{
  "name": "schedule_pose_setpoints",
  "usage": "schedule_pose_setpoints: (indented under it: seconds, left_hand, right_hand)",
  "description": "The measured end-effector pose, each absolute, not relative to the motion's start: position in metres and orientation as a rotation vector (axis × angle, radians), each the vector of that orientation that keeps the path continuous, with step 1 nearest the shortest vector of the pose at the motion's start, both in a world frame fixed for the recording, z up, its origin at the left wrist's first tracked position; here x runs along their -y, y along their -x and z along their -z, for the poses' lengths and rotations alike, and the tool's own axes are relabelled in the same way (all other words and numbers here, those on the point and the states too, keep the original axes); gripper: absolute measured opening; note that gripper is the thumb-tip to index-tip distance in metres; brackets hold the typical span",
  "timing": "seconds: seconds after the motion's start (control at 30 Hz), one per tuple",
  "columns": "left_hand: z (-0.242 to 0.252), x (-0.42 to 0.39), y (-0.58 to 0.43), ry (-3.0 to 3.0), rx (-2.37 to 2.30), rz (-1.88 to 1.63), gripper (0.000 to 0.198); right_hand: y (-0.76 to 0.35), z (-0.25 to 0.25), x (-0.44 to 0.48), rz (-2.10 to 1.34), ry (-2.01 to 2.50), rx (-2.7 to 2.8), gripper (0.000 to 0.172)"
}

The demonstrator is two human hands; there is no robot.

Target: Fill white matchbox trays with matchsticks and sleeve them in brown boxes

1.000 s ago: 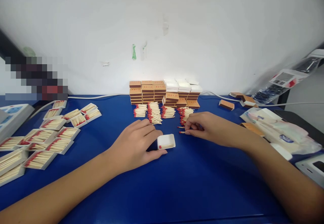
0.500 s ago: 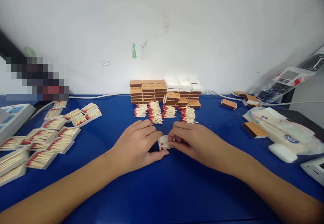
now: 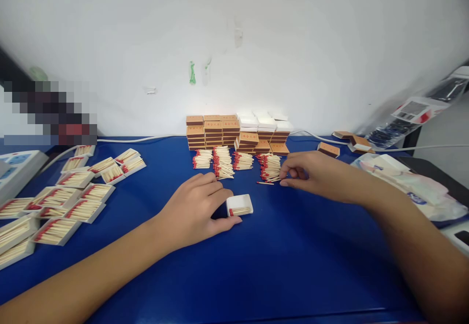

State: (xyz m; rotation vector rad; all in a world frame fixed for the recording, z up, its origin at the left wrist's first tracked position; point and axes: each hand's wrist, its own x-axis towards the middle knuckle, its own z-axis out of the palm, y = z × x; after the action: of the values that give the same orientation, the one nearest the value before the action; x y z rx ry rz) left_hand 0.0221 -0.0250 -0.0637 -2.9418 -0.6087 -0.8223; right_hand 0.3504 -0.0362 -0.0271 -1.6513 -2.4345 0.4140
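A small white matchbox tray (image 3: pixel 243 200) lies on the blue tabletop with a few red-tipped matches along its near side. Around its left end are the thumb and index finger of my left hand (image 3: pixel 200 209), steadying it. Four small heaps stand behind, the rightmost being a match pile (image 3: pixel 270 166). At the right edge of that pile, my right hand (image 3: pixel 311 175) has its fingers curled, with thumb and fingertips close together by the match ends. What lies between them is too small to make out. One loose match (image 3: pixel 265 183) lies just in front of the pile.
Stacked brown matchboxes (image 3: pixel 213 131) and white trays (image 3: pixel 256 120) stand against the wall. Several filled trays (image 3: pixel 58 229) spread over the left side. To the right are loose matchbox sleeves (image 3: pixel 329 149), a plastic packet (image 3: pixel 414 187) and a white cable (image 3: pixel 410 148).
My right hand has left the tray and moved right and back to the rightmost match pile. The matches in the tray are now uncovered. My left hand stays at the tray.
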Motion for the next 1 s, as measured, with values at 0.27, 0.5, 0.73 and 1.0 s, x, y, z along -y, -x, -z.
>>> schedule_pose_setpoints:
  seconds: [0.27,0.5,0.73,1.0]
  left_hand:
    - [0.064,0.025,-0.022,2.944,0.594,0.837,0.033]
    - [0.064,0.025,-0.022,2.946,0.589,0.832,0.032]
    - [0.063,0.025,-0.021,2.943,0.587,0.834,0.031]
    - [0.062,0.026,-0.022,2.918,0.556,0.854,0.031]
  right_hand:
    - [-0.321,0.036,0.038,-0.514,1.556,2.426,0.027]
    - [-0.322,0.037,0.036,-0.496,1.532,2.41,0.025]
    - [-0.316,0.048,0.036,-0.513,1.504,2.414,0.026]
    - [-0.313,0.052,0.035,-0.466,1.51,2.394,0.023]
